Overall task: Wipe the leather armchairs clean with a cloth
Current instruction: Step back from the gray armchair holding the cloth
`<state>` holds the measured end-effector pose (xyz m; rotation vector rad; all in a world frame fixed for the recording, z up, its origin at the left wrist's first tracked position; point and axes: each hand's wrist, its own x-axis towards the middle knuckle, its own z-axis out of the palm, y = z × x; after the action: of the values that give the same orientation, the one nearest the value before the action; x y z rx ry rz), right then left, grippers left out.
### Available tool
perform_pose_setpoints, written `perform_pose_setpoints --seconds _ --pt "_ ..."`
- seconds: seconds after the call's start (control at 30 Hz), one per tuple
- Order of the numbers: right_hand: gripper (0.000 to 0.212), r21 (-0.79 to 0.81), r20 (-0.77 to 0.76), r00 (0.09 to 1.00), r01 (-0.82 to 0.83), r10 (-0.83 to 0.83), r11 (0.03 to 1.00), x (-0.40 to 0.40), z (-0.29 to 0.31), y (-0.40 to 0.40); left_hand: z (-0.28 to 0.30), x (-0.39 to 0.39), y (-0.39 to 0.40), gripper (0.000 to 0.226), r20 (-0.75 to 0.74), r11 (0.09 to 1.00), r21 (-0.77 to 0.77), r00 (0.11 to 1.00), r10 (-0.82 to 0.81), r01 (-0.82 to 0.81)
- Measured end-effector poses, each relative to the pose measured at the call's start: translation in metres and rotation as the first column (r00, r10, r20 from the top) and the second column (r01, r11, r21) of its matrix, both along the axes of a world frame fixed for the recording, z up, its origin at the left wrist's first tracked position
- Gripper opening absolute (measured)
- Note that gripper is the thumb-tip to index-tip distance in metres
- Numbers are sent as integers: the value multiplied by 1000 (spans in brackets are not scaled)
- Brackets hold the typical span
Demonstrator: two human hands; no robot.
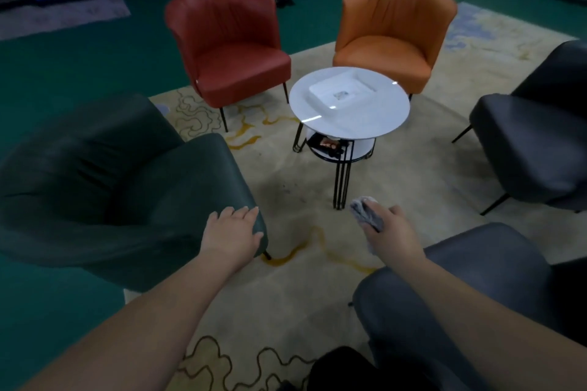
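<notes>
Armchairs ring the scene on a patterned rug (pixel 286 301): a green armchair (pixel 127 187) at nine o'clock, a red armchair (pixel 232 51) at eleven, an orange armchair (pixel 390 38) at one, a black armchair (pixel 533 136) at three and a grey armchair (pixel 460 301) at five. Between them stands a round white table (pixel 349 114), probably placed within reach of every seat. At seven o'clock, the left hand (pixel 233 236) lies flat and spread on the green armchair's front corner, likely to steady it. At five o'clock, the right hand (pixel 392 236) hangs over the rug, closed around a bunched grey cloth (pixel 365 211), kept compact for wiping.
</notes>
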<state>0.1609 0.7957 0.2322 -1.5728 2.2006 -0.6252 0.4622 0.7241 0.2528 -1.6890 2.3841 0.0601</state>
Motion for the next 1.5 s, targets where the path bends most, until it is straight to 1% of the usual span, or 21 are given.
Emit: perform_pose_setpoints --seconds 0.07,0.23,0.43,0.57,0.73,0.97,1.1,1.23,1.3,1.4,1.5 --pt "47 -3 -2 999 40 -40 999 -11 0 -13 0 -12 -23 61 -11 1000 9 1000 -28 28" --pt "45 -37 25 997 78 -77 996 -49 -5 -68 -5 -51 -89 61 -24 996 4 996 -90 90" --pt "44 -126 89 992 101 -91 987 -110 -9 -160 -4 -113 -181 62 -34 998 -6 997 -66 65" --pt "43 -128 150 983 125 -105 984 -150 -7 -212 -1 -155 -236 62 -51 998 5 997 -65 65" --pt "46 -94 159 976 165 -149 982 -185 -10 -270 -4 -194 -287 60 -94 999 32 995 -37 40" --pt "42 -110 248 961 154 -123 982 -213 -22 -342 -23 -233 -376 60 -71 995 80 996 -58 64" --pt "43 -78 284 945 189 -160 979 -237 -24 -394 -35 -254 -434 61 -68 991 120 996 -51 59" --pt "45 -45 275 944 203 -184 978 -257 -22 -450 -41 -277 -499 60 -63 989 120 995 -82 89" --pt "46 -58 318 932 203 -175 977 -264 -23 -476 -43 -289 -527 60 -78 990 113 994 -74 83" --pt "43 -65 433 888 200 -153 978 -276 -23 -511 -45 -307 -560 59 -88 988 119 993 -84 94" --pt "36 -86 463 878 177 -118 980 -288 -23 -545 -48 -320 -580 58 -106 991 109 993 -60 72"
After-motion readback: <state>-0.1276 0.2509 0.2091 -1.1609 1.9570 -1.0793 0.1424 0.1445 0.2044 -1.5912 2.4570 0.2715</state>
